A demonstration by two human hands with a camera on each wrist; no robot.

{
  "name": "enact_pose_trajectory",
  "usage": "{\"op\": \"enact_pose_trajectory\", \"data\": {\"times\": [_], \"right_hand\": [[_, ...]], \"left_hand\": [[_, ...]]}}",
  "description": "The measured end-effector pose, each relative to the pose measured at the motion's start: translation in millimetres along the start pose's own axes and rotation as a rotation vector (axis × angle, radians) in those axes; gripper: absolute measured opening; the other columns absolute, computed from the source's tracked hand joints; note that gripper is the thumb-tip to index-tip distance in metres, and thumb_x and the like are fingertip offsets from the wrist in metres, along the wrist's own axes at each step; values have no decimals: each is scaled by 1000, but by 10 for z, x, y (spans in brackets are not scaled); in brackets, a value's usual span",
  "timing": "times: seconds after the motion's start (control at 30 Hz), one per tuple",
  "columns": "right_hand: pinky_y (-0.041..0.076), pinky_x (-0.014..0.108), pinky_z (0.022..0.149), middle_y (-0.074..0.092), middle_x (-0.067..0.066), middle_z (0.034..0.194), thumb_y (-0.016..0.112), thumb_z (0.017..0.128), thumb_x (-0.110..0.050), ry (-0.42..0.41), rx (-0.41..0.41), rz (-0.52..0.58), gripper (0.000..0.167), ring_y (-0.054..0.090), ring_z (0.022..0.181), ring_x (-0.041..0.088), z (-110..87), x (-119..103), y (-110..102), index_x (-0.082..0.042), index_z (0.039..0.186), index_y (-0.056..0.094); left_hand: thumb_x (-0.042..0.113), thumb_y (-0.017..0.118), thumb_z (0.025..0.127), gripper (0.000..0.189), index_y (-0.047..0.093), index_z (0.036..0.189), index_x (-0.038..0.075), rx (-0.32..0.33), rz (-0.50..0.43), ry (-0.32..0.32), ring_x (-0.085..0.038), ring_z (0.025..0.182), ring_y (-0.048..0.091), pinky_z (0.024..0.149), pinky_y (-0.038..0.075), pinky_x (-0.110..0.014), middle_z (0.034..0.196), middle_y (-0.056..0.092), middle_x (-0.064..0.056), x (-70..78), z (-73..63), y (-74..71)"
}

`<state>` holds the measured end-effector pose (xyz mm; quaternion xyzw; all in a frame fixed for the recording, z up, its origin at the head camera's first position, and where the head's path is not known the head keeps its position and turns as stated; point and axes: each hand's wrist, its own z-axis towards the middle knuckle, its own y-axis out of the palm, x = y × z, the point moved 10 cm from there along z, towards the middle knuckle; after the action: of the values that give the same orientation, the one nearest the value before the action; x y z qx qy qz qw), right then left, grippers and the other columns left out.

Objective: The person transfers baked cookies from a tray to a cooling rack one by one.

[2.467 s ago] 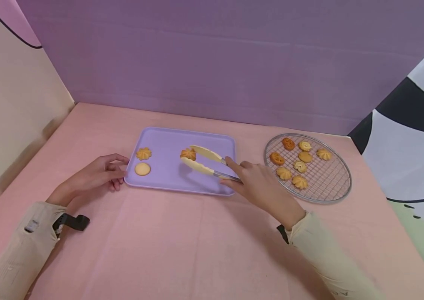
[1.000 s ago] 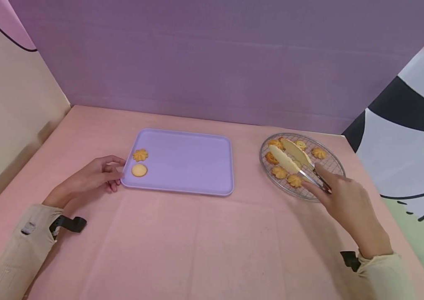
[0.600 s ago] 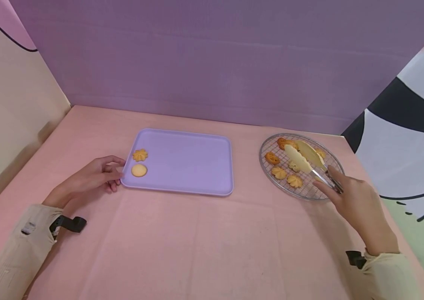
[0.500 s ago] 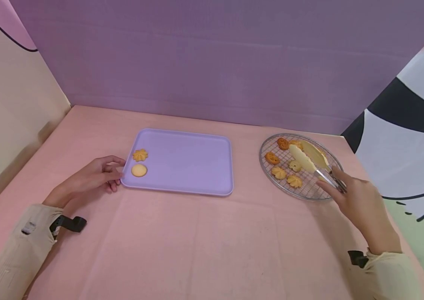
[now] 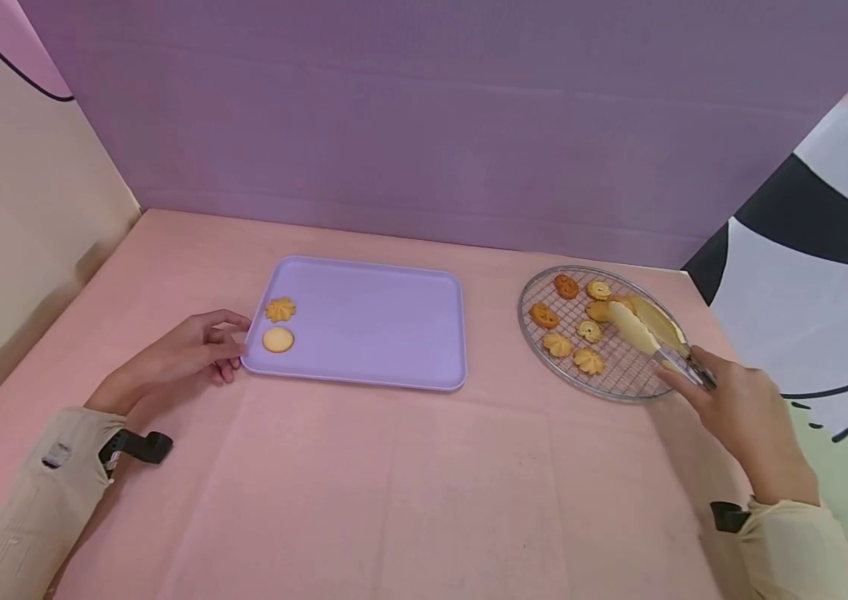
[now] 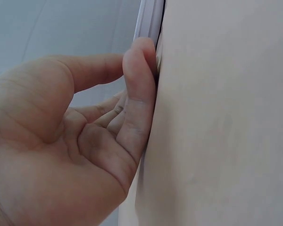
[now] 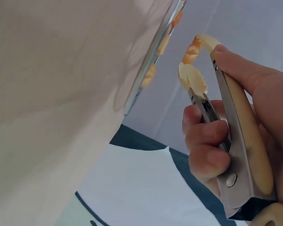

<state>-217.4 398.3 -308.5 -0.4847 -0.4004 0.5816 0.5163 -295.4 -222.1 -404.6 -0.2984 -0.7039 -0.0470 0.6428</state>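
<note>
In the head view, my left hand [image 5: 187,354] pinches the left edge of a lilac tray [image 5: 371,325] between thumb and fingers. On that tray's left side lie a flower-shaped cookie [image 5: 280,309] and a smooth round cookie [image 5: 277,339]. My right hand [image 5: 746,412] grips metal tongs [image 5: 636,329] with cream scalloped tips, over the right side of a round wire rack [image 5: 630,375]. Seen from the right wrist, a browned ridged cookie [image 7: 192,51] is caught between the tong tips, apart from the rack. The tongs partly cover it in the head view.
Several cookies sit on the rack, among them a pretzel-shaped one [image 5: 544,315], a swirl [image 5: 589,331] and a flower-shaped one [image 5: 588,361]. A pink cloth [image 5: 394,483] covers the table. A purple backdrop [image 5: 424,125] stands behind, with side panels left and right.
From above the tray, my right hand has carried the tongs and browned cookie over to the rack, then further right across it. My left hand stays at the tray's edge.
</note>
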Motion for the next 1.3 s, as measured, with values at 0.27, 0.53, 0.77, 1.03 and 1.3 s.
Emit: {"op": "enact_pose_trajectory", "data": {"times": [0.27, 0.53, 0.77, 1.03, 1.3], "right_hand": [[45, 40, 49, 62, 39, 107, 65, 92, -53, 35, -46, 0, 73, 50, 61, 28, -3, 122, 62, 8, 132, 56], [33, 32, 46, 65, 34, 96, 65, 93, -51, 39, -48, -7, 70, 48, 58, 25, -26, 176, 92, 9, 129, 57], [32, 32, 46, 64, 28, 77, 66, 93, -51, 62, -81, -33, 73, 46, 57, 24, -37, 249, 104, 12, 128, 56], [32, 33, 45, 58, 16, 65, 62, 92, -57, 118, -129, -42, 78, 46, 58, 24, -71, 315, 115, 11, 130, 55], [32, 32, 44, 63, 24, 75, 62, 92, -59, 119, -128, -46, 79, 48, 59, 26, -66, 321, 137, 9, 131, 55]], "left_hand": [[7, 57, 99, 48, 35, 138, -11, -8, 0, 0, -15, 65, 59, 59, 56, -27, 83, 60, -12, 6, -5, 4], [7, 57, 100, 45, 37, 136, -11, 1, 8, -5, -15, 65, 60, 60, 56, -27, 82, 60, -12, -15, 0, 2], [8, 57, 100, 46, 37, 137, -10, -2, 15, -7, -16, 65, 60, 61, 57, -28, 83, 60, -13, -5, 0, -3], [8, 58, 100, 46, 37, 137, -11, -5, 16, 20, -15, 64, 61, 60, 57, -27, 82, 62, -12, 36, 0, -3], [5, 57, 100, 43, 39, 135, -12, -7, 23, 63, -14, 64, 61, 59, 56, -26, 81, 62, -11, 32, 0, 9]]}}
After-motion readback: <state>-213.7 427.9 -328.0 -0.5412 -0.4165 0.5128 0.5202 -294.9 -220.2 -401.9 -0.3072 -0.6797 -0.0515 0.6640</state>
